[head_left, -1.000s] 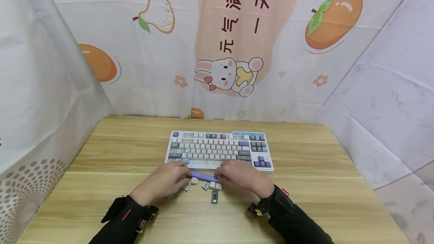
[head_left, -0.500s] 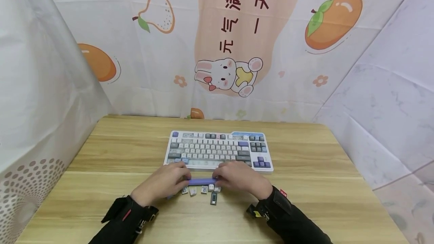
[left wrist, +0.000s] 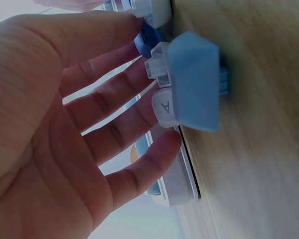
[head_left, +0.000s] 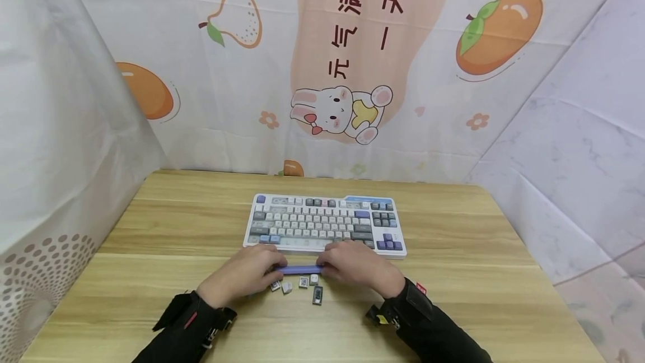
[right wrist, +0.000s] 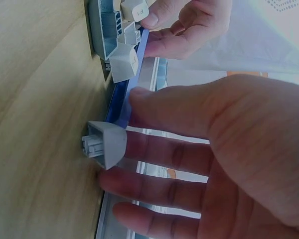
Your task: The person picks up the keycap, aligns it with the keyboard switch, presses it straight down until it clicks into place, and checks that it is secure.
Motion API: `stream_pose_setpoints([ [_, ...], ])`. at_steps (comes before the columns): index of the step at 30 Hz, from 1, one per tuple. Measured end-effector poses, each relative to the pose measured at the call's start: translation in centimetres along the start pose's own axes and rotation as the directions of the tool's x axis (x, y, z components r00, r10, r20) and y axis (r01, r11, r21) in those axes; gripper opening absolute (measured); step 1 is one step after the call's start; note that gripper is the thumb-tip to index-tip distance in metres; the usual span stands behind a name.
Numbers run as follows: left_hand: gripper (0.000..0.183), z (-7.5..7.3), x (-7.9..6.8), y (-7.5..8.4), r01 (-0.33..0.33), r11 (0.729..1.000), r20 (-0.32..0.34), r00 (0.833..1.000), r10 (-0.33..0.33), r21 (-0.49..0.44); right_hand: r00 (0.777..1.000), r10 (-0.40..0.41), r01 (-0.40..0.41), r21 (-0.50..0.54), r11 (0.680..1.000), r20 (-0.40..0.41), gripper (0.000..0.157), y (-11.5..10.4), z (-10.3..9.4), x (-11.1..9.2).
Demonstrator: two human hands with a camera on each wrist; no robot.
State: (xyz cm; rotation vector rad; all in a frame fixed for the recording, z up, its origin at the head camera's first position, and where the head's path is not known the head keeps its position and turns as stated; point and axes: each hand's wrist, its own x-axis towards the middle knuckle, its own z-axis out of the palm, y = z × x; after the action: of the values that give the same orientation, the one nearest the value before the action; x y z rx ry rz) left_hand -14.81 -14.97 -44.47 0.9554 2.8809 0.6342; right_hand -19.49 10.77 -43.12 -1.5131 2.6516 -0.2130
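Note:
A long purple spacebar keycap [head_left: 300, 270] lies crosswise just in front of the keyboard [head_left: 312, 222]. My left hand [head_left: 243, 277] pinches its left end between thumb and fingers; my right hand [head_left: 356, 265] pinches the right end. In the right wrist view, the thumb is on the bar [right wrist: 135, 64], and a white keycap [right wrist: 114, 144] on its side sits by the lower fingers. Near the left fingers, the left wrist view shows a light blue keycap [left wrist: 194, 82] and a white one lettered A [left wrist: 164, 107]. The bar's ends are partly hidden by the fingers.
Loose keycaps lie on the wooden table [head_left: 443, 296] in front of the bar: white ones [head_left: 303, 282] and a larger dark grey one [head_left: 317, 295]. The keyboard's bottom row lacks keycaps in the middle. A printed cloth [head_left: 242, 144] hangs behind the table.
The spacebar keycap was slanted a second ago; both hands have drawn it slightly toward me and levelled it. A small white keycap below it has shifted. The right-hand white keycap is now hidden.

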Motion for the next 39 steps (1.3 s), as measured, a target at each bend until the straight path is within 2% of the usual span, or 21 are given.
stream_pose_setpoints([
  [11,0.017,0.43,0.23,0.12,-0.004,1.0,0.018,1.0,0.005,-0.015,0.999,0.021,-0.022,0.023,0.999,0.024,0.014,-0.12,0.09,-0.08],
  [16,0.014,0.49,0.23,0.23,0.001,1.0,0.007,1.0,-0.001,-0.011,0.998,0.032,-0.035,0.061,0.998,0.047,0.012,-0.13,0.22,-0.04],
  [20,0.011,0.69,0.29,0.28,0.0,1.0,-0.008,1.0,0.0,-0.01,0.997,0.044,-0.047,0.049,0.998,0.056,0.011,-0.17,0.31,0.09],
  [28,0.018,0.81,0.56,0.21,0.011,1.0,-0.009,1.0,-0.011,-0.018,0.999,0.046,-0.047,0.012,0.999,0.014,0.004,0.03,0.12,0.12],
  [39,0.02,0.97,0.71,0.07,0.035,0.999,-0.026,0.999,-0.036,-0.018,0.999,0.04,-0.039,0.047,0.998,-0.008,0.016,0.47,-0.44,-0.04],
])
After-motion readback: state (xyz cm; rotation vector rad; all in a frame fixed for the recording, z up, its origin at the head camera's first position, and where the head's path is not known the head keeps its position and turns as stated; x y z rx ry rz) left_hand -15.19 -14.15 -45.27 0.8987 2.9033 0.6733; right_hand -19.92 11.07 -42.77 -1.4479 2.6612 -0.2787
